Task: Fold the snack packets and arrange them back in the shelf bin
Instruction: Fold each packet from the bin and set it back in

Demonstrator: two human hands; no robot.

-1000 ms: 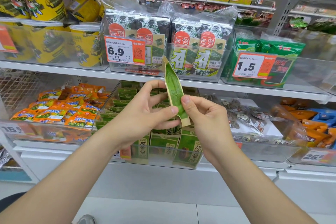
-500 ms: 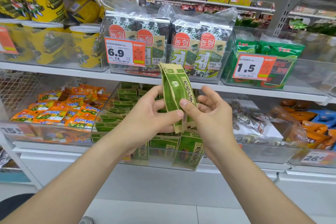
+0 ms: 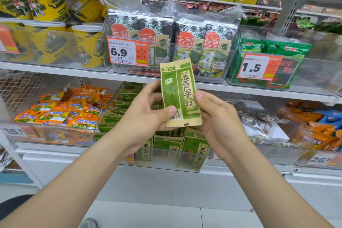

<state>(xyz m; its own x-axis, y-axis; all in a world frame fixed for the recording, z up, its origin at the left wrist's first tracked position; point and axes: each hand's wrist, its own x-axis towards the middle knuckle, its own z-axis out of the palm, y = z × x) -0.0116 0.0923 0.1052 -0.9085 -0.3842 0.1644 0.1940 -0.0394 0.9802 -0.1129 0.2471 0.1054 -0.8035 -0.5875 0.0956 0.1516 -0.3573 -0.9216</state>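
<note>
A flat green-and-tan snack packet is held upright in front of the clear plastic shelf bin of matching packets. The left hand pinches its lower left edge, and the right hand pinches its right edge.

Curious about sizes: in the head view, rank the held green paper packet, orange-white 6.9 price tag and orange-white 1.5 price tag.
1. Green paper packet, nearest the camera.
2. Orange-white 6.9 price tag and orange-white 1.5 price tag: look alike, not ranked.

Shop aisle, metal shelves, clear bins of snack packets, orange price tags
</note>
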